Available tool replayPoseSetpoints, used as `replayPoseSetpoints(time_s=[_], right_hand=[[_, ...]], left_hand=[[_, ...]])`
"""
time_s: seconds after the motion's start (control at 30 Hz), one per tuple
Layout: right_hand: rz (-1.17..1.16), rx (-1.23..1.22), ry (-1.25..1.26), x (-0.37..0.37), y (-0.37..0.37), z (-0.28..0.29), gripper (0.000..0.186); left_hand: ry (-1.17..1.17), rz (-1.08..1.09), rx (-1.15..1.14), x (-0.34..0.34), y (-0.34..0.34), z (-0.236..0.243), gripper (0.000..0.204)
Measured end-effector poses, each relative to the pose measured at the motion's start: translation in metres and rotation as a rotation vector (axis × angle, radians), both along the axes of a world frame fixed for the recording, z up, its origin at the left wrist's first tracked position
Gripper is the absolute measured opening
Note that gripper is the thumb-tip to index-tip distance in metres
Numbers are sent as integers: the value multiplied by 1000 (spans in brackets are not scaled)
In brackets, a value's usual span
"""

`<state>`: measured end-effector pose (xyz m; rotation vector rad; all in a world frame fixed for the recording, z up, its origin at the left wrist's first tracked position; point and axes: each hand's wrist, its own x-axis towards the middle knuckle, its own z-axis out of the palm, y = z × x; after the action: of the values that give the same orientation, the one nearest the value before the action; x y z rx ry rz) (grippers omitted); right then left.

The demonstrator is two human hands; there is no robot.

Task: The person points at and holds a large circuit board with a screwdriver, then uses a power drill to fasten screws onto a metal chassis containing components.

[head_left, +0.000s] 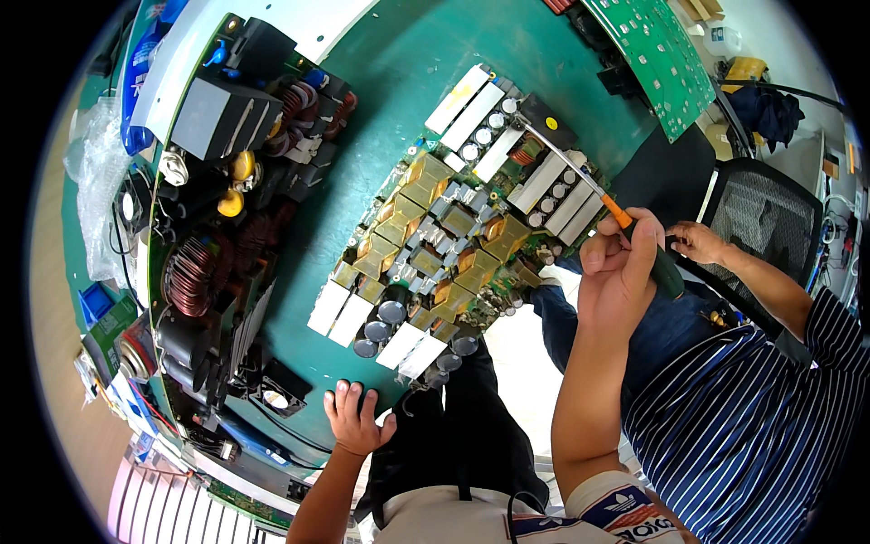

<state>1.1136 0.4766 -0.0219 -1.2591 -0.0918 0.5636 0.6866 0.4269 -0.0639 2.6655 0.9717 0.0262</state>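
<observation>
Seemingly, central board (pixel 428 245) overhangs table edge (pixel 390 387).

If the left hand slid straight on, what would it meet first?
Past green tabletop, the left hand would likely meet a round grey capacitor on the circuit assembly; height is unclear.

This looks like an electronics workshop. A green bench top (pixel 390 63) spreads through the middle, bearing at the centre a large circuit board (pixel 426 258) crowded with parts, among them round capacitors (pixel 392 312). At nine o'clock stands a bulkier board assembly (pixel 245 238) with a thick copper coil (pixel 192 275); between one and two o'clock is another green board (pixel 657 68). A screwdriver (pixel 616 210) shows at about two o'clock. Just short of three is a mesh-backed chair (pixel 766 213), at four a co-worker in a striped shirt (pixel 743 417), and just past nine, clear plastic wrapping (pixel 95 195).
</observation>
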Motion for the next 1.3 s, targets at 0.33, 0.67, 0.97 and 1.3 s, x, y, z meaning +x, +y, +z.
replayPoseSetpoints(time_s=[0.33, 0.67, 0.97, 1.3], right_hand=[[-4, 0, 13, 1, -3, -1, 24], [-18, 22, 20, 5, -4, -5, 24], [-52, -22, -1, 5, 1, -1, 25], [4, -90, -267, -2, 4, 11, 23]], left_hand=[[-6, 19, -22, -1, -2, 1, 48], [-9, 13, -1, -3, -2, 0, 49], [-20, 7, 4, -3, -1, -1, 51], [-24, 10, -3, -1, -1, 1, 51]])
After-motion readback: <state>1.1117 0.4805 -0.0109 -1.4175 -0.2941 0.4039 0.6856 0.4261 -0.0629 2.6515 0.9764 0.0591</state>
